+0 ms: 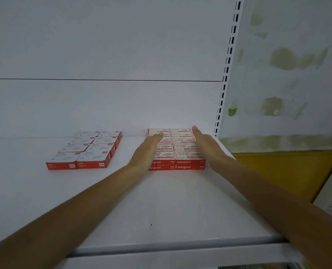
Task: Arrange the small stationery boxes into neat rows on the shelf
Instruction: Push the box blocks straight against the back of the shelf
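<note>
Two groups of small red-and-white stationery boxes lie on a white shelf. The right block of boxes is two columns wide, two layers high, and runs back to the shelf's rear panel. My left hand lies flat with straight fingers along this block's left side, partly over its left column. My right hand is flat with straight fingers against the block's right side. The left group of boxes sits apart, two columns wide in a single layer, slightly skewed.
The shelf's white back panel rises behind the boxes. A slotted upright marks the shelf's right end, with a stained wall and a yellow surface beyond. The shelf's front lip runs near the bottom.
</note>
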Demonstrator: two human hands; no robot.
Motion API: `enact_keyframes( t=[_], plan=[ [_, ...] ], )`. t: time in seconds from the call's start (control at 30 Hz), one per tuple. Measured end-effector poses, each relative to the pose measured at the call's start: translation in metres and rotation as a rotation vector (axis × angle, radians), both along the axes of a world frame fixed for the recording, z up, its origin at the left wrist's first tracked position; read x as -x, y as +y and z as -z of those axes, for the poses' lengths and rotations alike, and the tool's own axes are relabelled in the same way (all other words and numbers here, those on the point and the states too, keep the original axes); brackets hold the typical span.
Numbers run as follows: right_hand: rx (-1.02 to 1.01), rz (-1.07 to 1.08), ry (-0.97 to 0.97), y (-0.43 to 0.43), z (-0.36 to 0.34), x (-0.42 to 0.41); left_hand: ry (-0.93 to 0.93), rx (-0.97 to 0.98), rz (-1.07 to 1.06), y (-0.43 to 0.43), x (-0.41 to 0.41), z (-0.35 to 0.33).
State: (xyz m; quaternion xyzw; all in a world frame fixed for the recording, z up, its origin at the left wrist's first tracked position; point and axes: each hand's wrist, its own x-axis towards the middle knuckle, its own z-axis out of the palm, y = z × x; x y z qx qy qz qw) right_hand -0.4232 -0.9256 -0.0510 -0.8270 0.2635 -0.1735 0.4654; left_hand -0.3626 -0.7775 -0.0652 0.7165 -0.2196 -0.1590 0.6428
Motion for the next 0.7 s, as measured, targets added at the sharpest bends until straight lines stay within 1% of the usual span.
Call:
enact_keyframes(
  t=[0.07,0.13,0.2,0.3,0.37,0.43,0.53,0.6,0.67,0.7],
  plan=[
    [-0.072,-0.003,-0.026,-0.005,-0.002,0.005,-0.024,0.002,0.023,0.005,-0.001,-0.001],
    [-0.13,-0.024,-0.06,-0.006,0.002,0.014,-0.032,0.032,0.0,0.015,-0.001,0.0],
    [-0.075,-0.045,-0.072,-0.004,0.011,0.021,-0.011,0.045,-0.004,0.024,0.004,-0.001],
    [0.036,-0.052,-0.113,0.003,0.019,0.026,0.022,0.011,0.037,0.024,0.009,0.003],
    [0.059,-0.07,-0.127,0.005,0.021,0.028,-0.006,-0.026,0.057,0.019,0.012,0.006],
    [0.039,-0.111,-0.14,0.006,0.024,0.031,-0.05,-0.034,0.071,0.018,0.01,0.012],
    [0.066,-0.167,-0.146,0.009,0.025,0.032,-0.04,-0.033,0.076,0.022,0.009,0.016],
    [0.119,-0.186,-0.146,0.012,0.024,0.032,-0.041,-0.071,0.058,0.016,0.008,0.011],
    [0.156,-0.214,-0.146,0.014,0.025,0.031,-0.083,-0.103,0.098,0.02,0.011,0.011],
    [0.163,-0.222,-0.144,0.014,0.025,0.031,-0.098,-0.155,0.085,0.019,0.011,0.008]
  ],
)
